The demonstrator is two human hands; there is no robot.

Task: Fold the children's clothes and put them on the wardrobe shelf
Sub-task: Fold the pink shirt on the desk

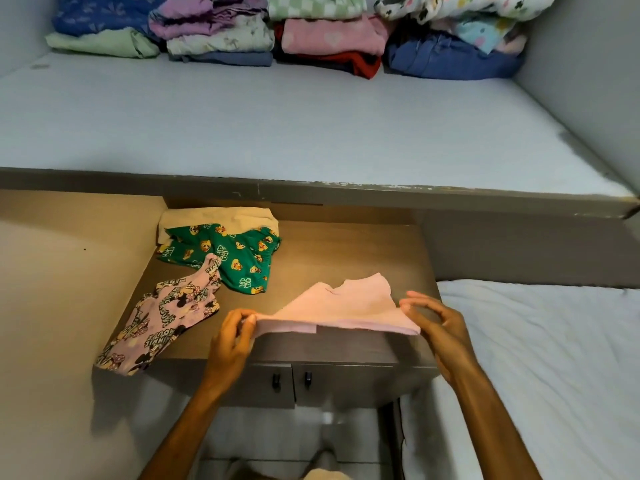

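Head view: both hands, left (231,336) and right (437,323), pinched a half-folded pink cotton garment (341,308); folded stacks (332,39) filled the shelf (277,126), three garments remained on the brown worktop (346,251).

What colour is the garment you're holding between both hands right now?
Plain pale pink, no print: the garment shows best in the head view, pinched by the left hand and right hand.

Both arms are reaching forward; left hand (231,336) and right hand (437,323) are each pinching an end of the pink garment (341,308).
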